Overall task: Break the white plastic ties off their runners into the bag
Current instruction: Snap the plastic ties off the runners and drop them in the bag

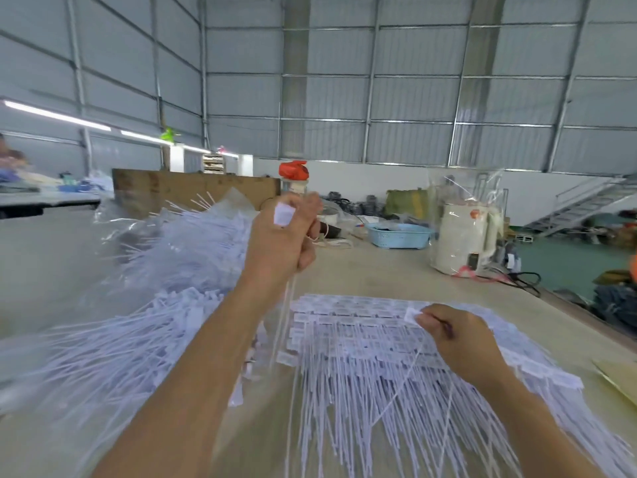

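My left hand (287,232) is raised over the table and grips a few white plastic ties (284,215), their square heads up at my thumb and their thin tails hanging down. My right hand (458,339) rests low on a flat sheet of ties still on their runners (348,343) and pinches one tie head (412,314) at the sheet's far edge. To the left lies a clear plastic bag (138,232) heaped with loose white ties (193,250), and more ties spill toward me at the lower left.
On the pale table (379,270) stand a blue plastic basket (400,234), a white appliance under a clear bag (462,236) with a black cable, and a bottle with a red cap (293,177). A wooden board (193,188) stands behind the bag. The table's right edge drops to a green floor.
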A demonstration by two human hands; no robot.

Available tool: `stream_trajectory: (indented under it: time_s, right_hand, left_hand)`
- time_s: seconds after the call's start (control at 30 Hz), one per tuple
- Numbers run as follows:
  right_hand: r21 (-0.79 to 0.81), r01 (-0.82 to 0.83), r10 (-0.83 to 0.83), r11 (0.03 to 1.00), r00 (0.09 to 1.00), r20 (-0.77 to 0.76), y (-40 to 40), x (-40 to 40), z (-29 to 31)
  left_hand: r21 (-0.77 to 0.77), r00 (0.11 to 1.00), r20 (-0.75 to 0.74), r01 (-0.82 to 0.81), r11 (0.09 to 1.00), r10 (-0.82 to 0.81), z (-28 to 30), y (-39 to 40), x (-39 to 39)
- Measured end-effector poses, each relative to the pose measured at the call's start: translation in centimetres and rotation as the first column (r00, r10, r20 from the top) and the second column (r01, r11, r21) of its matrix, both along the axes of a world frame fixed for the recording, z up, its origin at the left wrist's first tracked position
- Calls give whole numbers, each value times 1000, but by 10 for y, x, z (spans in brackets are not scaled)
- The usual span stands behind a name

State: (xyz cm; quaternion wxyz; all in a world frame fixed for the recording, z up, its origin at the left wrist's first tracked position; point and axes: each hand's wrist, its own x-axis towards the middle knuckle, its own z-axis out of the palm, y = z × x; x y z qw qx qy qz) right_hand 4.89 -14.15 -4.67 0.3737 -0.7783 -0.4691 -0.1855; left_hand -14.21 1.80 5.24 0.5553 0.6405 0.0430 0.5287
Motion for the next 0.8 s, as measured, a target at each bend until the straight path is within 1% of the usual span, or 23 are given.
stream_trajectory:
  time_s: [0.03,0.07,0.1,0.13,0.17,0.2,0.23,0.27,0.3,0.33,0.37,0.4,0.43,0.53,0.57,0.63,0.7,0.8]
  right_hand:
    - [9,2,-2,1000,1000,-3,-1,-1,1]
    - [21,-1,1,1000,1000,-7,-1,-2,2]
    - [27,-2,2,1000,1000,-7,-2,-3,3]
    - [24,1,-1,1000,1000,-7,-2,-4,4]
    - [21,7,-7,1000,1000,-6,-2,-6,4]
    - [16,15,-14,1000,1000,-6,-2,-7,5]
    - [10,19,-19,1000,1000,-6,-2,-8,5]
    - [3,23,-23,1000,1000,-8,-2,-8,6]
    - [-5,26,-26,1000,1000,-10,-3,-8,6]
    - [-11,28,-28,1000,1000,-12,-3,-8,6]
    - [-14,29,-30,999,999,-12,-4,-8,5]
    - [-15,31,-31,999,999,-11,-4,-8,5]
    - [-14,30,-30,999,999,-9,-4,-8,5]
    - [-19,28,-29,999,1000,-8,-4,-8,6]
    - [-21,27,-27,999,1000,-3,-4,-8,6]
    - [-14,21,-21,1000,1000,1,-4,-7,6]
    - [-2,12,-12,1000,1000,-10,-3,-6,6]
    - [16,5,-5,1000,1000,9,-3,-7,6]
  left_hand:
    - [122,989,-64,-127,984,135,7,9,-8]
    - [266,941,-156,-252,930,300,11,19,-15]
    - [421,836,-266,-347,838,480,12,31,-21]
    - [574,669,-373,-378,727,643,10,44,-26]
    - [691,493,-460,-323,646,738,7,56,-30]
    - [743,361,-541,-218,632,760,1,67,-33]
    - [736,268,-626,-109,668,733,-8,78,-36]
    - [695,184,-705,-17,719,685,-19,87,-40]
    - [656,99,-754,44,754,650,-31,96,-44]
    - [640,14,-768,77,765,641,-43,105,-48]
    - [651,-58,-753,87,754,656,-54,114,-52]
    - [674,-103,-726,87,733,680,-62,120,-56]
    - [692,-113,-708,80,717,697,-68,125,-59]
    - [679,-32,-731,56,732,681,-68,130,-66]
    - [673,-22,-738,55,738,675,-65,130,-68]
    - [652,-43,-755,50,756,654,-59,126,-71]
    - [628,-89,-771,54,776,630,-52,121,-71]
    - [582,-124,-798,99,807,590,-37,104,-63]
